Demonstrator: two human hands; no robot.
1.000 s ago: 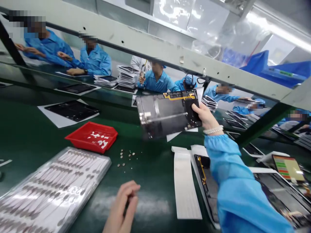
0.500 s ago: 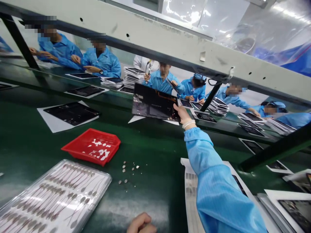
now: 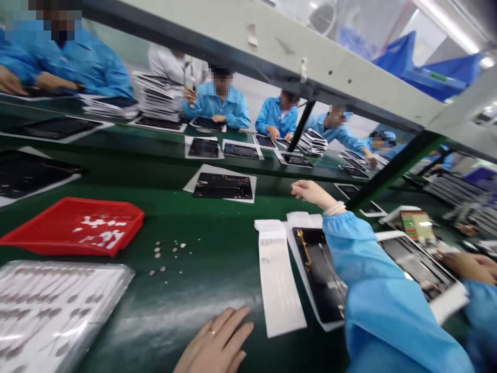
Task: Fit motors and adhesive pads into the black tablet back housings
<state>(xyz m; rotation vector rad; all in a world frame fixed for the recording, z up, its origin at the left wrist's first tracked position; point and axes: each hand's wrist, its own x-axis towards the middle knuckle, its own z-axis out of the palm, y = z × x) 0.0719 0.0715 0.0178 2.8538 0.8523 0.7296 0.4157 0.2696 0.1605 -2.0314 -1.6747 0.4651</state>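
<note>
My right hand [image 3: 312, 194], with a beaded bracelet at the wrist, hovers over the bench with its fingers curled together; nothing shows in them. Left of it, a black tablet-like panel [image 3: 223, 185] lies on a white sheet, apart from the hand. My left hand [image 3: 217, 342] is at the lower edge, fingers stretched out low over the green bench. Between the two hands lies a white strip of labels [image 3: 281, 290]. Beside the strip, another black panel [image 3: 320, 274] with a gold-coloured flex strip rests on white paper, partly covered by my right sleeve.
On the left are a red tray [image 3: 58, 228] with white scraps and a clear tray [image 3: 112, 305] of wired discs. Several small discs [image 3: 163, 269] lie loose. A co-worker's hand [image 3: 471, 267] is at right by an open panel. Co-workers sit opposite, beyond an overhead beam [image 3: 217, 36].
My right hand has let go of the black panel, which now lies on its sheet, and has drawn away rightward. My left hand has come further into view, fingers extended. The view has turned right.
</note>
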